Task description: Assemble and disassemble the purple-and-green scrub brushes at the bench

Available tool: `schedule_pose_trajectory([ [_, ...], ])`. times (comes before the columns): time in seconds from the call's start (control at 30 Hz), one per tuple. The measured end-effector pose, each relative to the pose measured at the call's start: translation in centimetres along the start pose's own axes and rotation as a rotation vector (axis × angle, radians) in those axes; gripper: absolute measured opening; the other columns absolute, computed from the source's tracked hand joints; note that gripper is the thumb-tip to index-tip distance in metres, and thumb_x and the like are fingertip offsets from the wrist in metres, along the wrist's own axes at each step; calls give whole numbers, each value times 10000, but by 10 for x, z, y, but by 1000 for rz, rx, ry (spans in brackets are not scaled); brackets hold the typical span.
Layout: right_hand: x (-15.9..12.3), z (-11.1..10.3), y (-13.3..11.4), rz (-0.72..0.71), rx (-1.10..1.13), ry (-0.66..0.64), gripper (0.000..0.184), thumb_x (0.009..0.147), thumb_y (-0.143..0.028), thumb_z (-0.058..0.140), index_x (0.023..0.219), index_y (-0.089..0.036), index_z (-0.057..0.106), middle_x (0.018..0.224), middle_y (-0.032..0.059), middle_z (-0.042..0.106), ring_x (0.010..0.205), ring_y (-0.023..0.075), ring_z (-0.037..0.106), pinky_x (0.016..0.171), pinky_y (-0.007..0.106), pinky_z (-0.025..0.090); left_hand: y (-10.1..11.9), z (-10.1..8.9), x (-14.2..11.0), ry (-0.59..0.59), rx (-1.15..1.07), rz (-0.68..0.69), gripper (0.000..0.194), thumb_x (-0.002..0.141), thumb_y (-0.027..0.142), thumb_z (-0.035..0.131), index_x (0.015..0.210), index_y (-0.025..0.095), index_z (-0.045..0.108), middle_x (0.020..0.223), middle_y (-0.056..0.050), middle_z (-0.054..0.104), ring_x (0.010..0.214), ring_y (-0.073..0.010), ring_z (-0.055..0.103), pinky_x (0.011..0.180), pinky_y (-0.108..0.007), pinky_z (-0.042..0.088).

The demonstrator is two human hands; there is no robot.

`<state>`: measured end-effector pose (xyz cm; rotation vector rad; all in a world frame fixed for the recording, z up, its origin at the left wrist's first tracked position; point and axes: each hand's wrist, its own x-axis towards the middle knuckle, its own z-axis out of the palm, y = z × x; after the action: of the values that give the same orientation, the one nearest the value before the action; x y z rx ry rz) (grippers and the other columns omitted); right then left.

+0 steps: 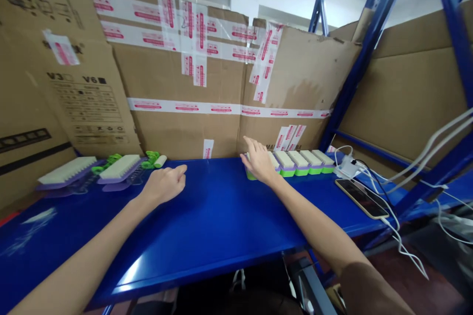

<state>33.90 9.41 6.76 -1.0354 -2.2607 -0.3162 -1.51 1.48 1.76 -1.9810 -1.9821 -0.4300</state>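
My left hand (166,184) is closed over the blue tabletop, its thumb side pointing right; its palm is hidden, so anything inside cannot be seen. Left of it are bright green plastic pieces (150,160), one with a white cylinder (160,161). Two purple trays with cream ridged blocks (120,167) (68,171) lie farther left. My right hand (258,157) is open, fingers stretched out, at the left end of a row of green-and-purple boxes with cream ridged tops (298,160). It partly covers the leftmost box (250,175); contact cannot be made out.
Taped cardboard panels (185,78) stand behind the blue table (207,226). At the right lie a phone (362,198), a white power strip (347,167) and several cables (397,236). Blue rack posts (354,74) rise beside them.
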Motion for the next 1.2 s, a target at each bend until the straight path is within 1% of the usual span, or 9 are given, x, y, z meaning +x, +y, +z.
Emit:
schedule_pose_trajectory([
  [0.1,-9,9,14,-29,2,-31,689,1206,-464,443,1803,-147,312,1768,226,510,1607,389,497,1321,556,375,6,5,-2,58,-25,-3,166,960,255,536,796,264,514,652,-18,577,713,-274,687,673,-364,338],
  [0.23,-18,22,22,-21,-19,-136,757,1212,-617,376,1789,-127,354,1794,244,488,1662,385,470,1403,621,257,9,4,0,140,-183,11,245,969,264,500,766,263,364,703,-12,608,717,-234,649,715,-361,399],
  [0.37,-22,33,22,-39,-13,-264,783,1199,-678,372,1683,-83,531,1750,287,531,1664,418,481,1423,676,192,9,-3,0,237,-395,69,211,987,278,495,842,275,341,938,-34,725,853,-222,673,824,-359,478],
  [0.47,-22,35,20,-42,14,-271,722,1190,-663,450,1598,-93,626,1697,293,587,1647,426,503,1419,662,214,10,-5,-1,285,-468,92,232,1060,374,495,896,278,361,967,-27,712,834,-218,633,829,-361,486],
  [0.63,-22,32,20,-21,56,-254,599,1198,-553,530,1636,-148,575,1653,269,635,1557,400,592,1306,618,416,11,1,-2,152,-516,139,270,1094,511,517,984,266,492,966,-16,689,820,-212,626,807,-350,494],
  [0.83,-23,28,12,-5,117,-224,500,1184,-454,591,1576,-147,635,1560,234,722,1474,379,663,1280,569,451,10,1,-3,107,-503,168,292,1099,523,533,1088,257,652,953,-33,676,854,-234,633,879,-378,526],
  [1.03,-21,25,2,26,234,-131,457,1242,-334,343,1601,-228,604,1537,122,754,1397,242,726,1186,409,550,15,2,-4,105,-498,184,301,1114,507,520,1151,261,689,996,-44,717,921,-251,671,933,-386,555],
  [1.1,-21,26,5,35,248,-123,463,1238,-345,350,1613,-215,589,1554,143,736,1436,263,696,1214,444,530,20,2,-6,78,-510,198,302,1121,507,520,1170,268,699,1011,-41,727,935,-248,681,942,-386,561],
  [1.2,-24,32,8,26,255,-174,520,1208,-471,481,1629,-182,579,1597,203,700,1477,350,663,1229,538,511,31,-3,-11,37,-527,247,280,1126,482,519,1164,279,708,1048,-40,747,960,-242,689,956,-385,566],
])
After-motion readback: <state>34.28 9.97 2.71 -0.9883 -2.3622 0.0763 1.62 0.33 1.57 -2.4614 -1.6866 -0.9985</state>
